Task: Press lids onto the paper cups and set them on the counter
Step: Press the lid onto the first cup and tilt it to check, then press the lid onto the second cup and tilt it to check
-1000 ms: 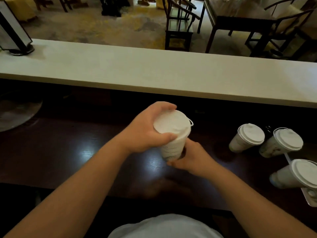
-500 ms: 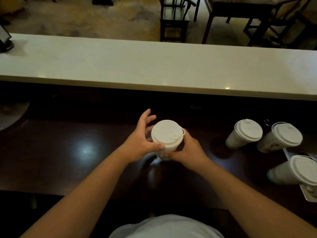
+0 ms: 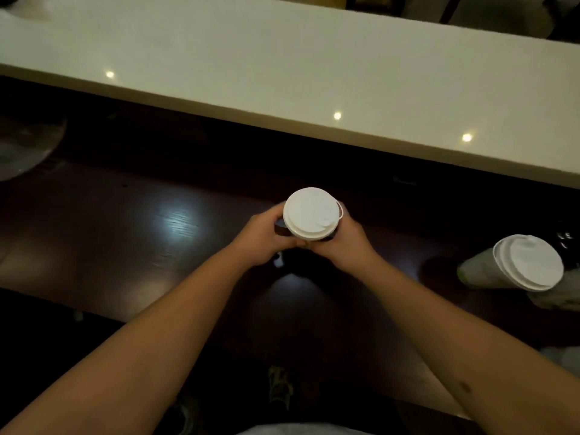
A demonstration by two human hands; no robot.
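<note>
A paper cup with a white lid [image 3: 310,212] stands upright over the dark wooden counter [image 3: 131,233], seen from straight above so its body is hidden under the lid. My left hand [image 3: 263,238] wraps its left side and my right hand [image 3: 348,241] wraps its right side, fingers meeting at the near side below the lid. Another lidded paper cup [image 3: 514,263] stands at the right edge.
A raised cream-white bar top [image 3: 282,64] runs across the far side, above the dark counter. A grey round object [image 3: 22,152] lies at the far left. Part of another cup [image 3: 555,298] shows at the right edge behind the lidded one.
The view has tilted down and shifted left. My left hand has come off the lid's top and both hands now clasp the cup's sides, with the cup upright.
</note>
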